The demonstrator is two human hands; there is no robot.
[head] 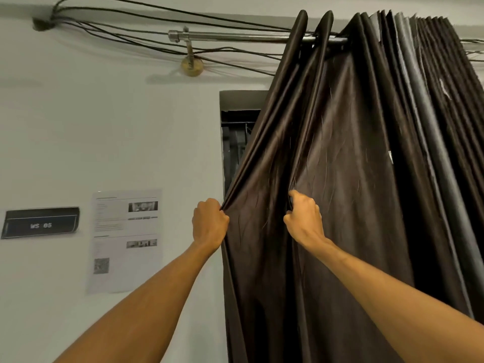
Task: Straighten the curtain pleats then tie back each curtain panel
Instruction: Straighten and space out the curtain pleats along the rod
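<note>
A dark brown curtain (340, 179) hangs in deep pleats from a metal rod (235, 37) on the right side of the view. My left hand (209, 225) grips the curtain's left edge in a fist at about mid height. My right hand (305, 218) pinches a fold a little to the right, with its fingers curled into the fabric. The cloth between my two hands is pulled fairly flat. Further right, the pleats bunch tightly, and a grey lining (416, 100) shows among them.
A window recess (235, 127) shows to the left of the curtain edge. Black cables (125, 24) run along the wall above the rod. A printed sheet (125, 239) and a black sign reading WS 05 (40, 223) are stuck on the white wall at left.
</note>
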